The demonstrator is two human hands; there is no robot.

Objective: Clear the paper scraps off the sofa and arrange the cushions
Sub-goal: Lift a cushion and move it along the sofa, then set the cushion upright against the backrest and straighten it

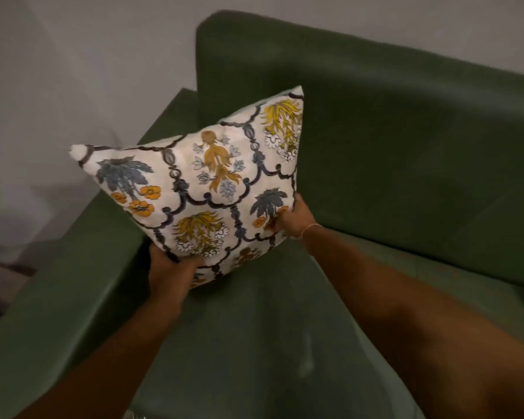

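Observation:
A white cushion point(200, 182) printed with yellow, orange and grey-blue flowers stands tilted in the left corner of the green sofa point(406, 152), leaning toward the armrest and backrest. My left hand point(170, 273) grips its lower left edge. My right hand point(294, 222) holds its lower right corner; a thin white band circles that wrist. The cushion's bottom corner rests on or just above the seat. No paper scraps show on the seat.
The sofa's left armrest point(61, 285) runs along the left side, with a pale grey wall point(73, 71) behind it. The green seat point(254, 343) stretches toward me and to the right. A bit of floor shows at far left.

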